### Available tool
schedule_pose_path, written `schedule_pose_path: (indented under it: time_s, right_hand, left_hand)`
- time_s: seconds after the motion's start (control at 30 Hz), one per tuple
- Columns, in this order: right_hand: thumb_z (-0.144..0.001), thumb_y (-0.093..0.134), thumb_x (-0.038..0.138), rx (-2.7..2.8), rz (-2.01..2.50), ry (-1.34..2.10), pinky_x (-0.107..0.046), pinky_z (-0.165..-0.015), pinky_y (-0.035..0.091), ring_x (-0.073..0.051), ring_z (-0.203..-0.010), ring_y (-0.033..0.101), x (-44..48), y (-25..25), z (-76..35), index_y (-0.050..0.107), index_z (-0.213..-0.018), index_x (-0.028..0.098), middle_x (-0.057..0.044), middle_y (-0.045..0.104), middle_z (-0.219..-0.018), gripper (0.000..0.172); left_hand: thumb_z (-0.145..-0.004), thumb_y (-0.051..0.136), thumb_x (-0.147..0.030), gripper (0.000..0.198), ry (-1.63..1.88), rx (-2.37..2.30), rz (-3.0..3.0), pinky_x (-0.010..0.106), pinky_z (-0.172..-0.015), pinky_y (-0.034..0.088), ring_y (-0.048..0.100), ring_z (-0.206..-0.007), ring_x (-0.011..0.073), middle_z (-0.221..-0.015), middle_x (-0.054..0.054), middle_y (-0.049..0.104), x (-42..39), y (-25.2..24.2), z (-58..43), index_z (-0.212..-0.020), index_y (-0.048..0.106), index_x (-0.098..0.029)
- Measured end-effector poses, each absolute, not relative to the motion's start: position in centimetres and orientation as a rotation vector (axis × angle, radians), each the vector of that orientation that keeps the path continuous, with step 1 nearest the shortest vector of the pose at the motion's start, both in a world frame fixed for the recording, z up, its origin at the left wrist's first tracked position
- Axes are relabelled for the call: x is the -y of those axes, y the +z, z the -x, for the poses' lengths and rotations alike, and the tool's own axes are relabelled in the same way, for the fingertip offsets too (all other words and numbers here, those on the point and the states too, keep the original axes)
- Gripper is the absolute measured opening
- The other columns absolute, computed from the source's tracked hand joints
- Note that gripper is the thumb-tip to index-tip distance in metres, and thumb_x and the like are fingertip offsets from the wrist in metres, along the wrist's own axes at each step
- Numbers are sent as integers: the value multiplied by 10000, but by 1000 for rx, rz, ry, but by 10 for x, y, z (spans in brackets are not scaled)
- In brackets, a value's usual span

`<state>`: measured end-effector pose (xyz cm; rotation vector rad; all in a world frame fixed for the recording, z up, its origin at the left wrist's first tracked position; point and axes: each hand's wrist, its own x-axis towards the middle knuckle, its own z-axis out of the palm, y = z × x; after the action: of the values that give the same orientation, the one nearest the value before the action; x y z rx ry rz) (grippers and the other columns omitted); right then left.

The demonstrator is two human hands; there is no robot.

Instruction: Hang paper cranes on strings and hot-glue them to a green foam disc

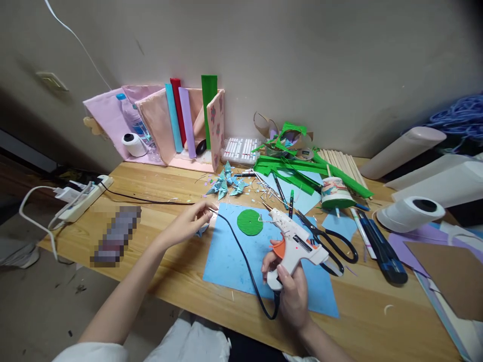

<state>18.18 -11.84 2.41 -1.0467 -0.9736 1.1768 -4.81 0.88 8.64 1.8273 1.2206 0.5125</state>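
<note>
My right hand (292,296) is wrapped round the handle of a white hot glue gun (296,236) with an orange trigger. Its nozzle points up and to the left. My left hand (190,223) pinches the gun's black cord (241,246), which loops down to the handle. Beneath the gun lies a blue sheet (234,266). On that sheet rests a green disc (249,222) with a small hole at its centre. Black-handled scissors (332,244) lie just right of the gun, partly hidden by it. Folded blue paper pieces (226,182) sit beyond my left hand.
A white power strip (86,198) stands at the left edge, near a blurred-out object (116,236). Pink folders with paper rolls, a marker box (241,150) and green scraps (287,168) line the wall. On the right are a utility knife (383,249) and a white roll (409,213).
</note>
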Motion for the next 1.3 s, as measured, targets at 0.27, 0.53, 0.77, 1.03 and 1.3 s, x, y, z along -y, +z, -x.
schedule_pose_path:
  time_s: [0.27,0.53,0.77,1.03,1.3]
  right_hand:
    - [-876,431,370,928,1104,1181,-259,-521,386,-145,-627,483,121,22,-177,482,-961,203,-8,529,-721,194]
    - [-871,439,386,852,1170,1167,-259,-532,390,-129,-586,449,118,15,-181,491,-944,187,-9,515,-723,218]
    - [-859,464,418,876,1233,1216,-246,-491,374,-131,-570,471,113,12,-192,457,-1082,179,-8,535,-728,327]
    - [-863,452,427,890,1263,1272,-244,-477,352,-124,-547,454,109,5,-195,447,-1115,169,-6,532,-718,360]
    - [-860,448,434,929,1289,1281,-256,-518,362,-129,-564,433,109,3,-191,457,-1108,163,-6,533,-706,367]
  left_hand:
    - [-811,488,-316,307,478,-1057,-1839,273,-770,436,530,-902,177,-993,49,580,-12,117,64,-1093,563,-222]
    - [-893,392,-318,269,661,-1268,-1857,280,-771,443,574,-816,153,-856,37,628,-9,61,20,-930,623,-185]
    - [-817,563,-268,133,774,-1249,-1829,264,-709,478,635,-735,145,-789,17,684,-7,24,-19,-892,632,-182]
    - [-602,761,-436,628,745,-1297,-2199,388,-923,408,514,-1103,252,-1167,86,581,-4,39,22,-1150,529,-234]
    - [-826,567,-359,201,408,-1480,-2434,334,-772,366,527,-912,211,-949,48,634,-7,36,34,-967,627,-229]
